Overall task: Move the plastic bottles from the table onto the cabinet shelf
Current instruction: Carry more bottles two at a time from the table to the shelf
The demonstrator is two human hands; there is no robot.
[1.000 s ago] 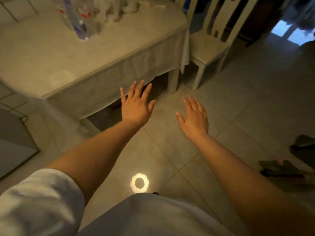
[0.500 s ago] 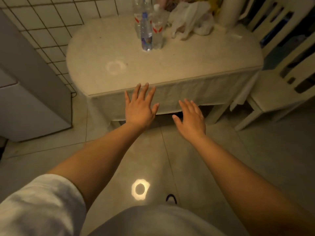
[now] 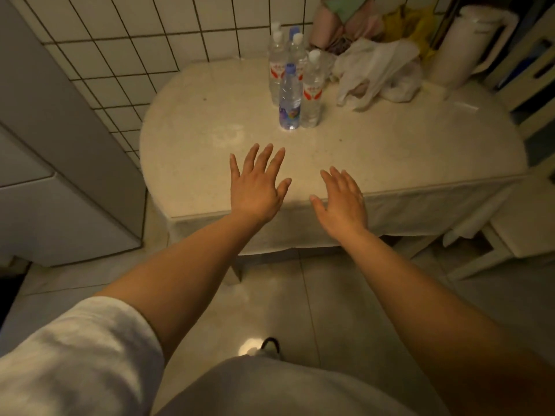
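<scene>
1. Clear glossy plastic bottles (image 3: 295,82), white and blue caps, printed labels.
2. Table (image 3: 210,151): smooth covering with a soft sheen.
3. Crinkled thin plastic bag (image 3: 375,70).
4. Wall tiles (image 3: 135,40) glazed; floor tiles (image 3: 300,310) shiny.

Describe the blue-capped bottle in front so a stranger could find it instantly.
On the cream table, near the tiled wall, stands a cluster of clear bottles. The front-left bottle is shortest, with a blue cap and purple-blue label; its neighbours have white caps and red labels.

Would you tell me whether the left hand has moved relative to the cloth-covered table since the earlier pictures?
Yes. The left hand has advanced past the cloth-covered table edge, over its top, toward the bottles.
</scene>
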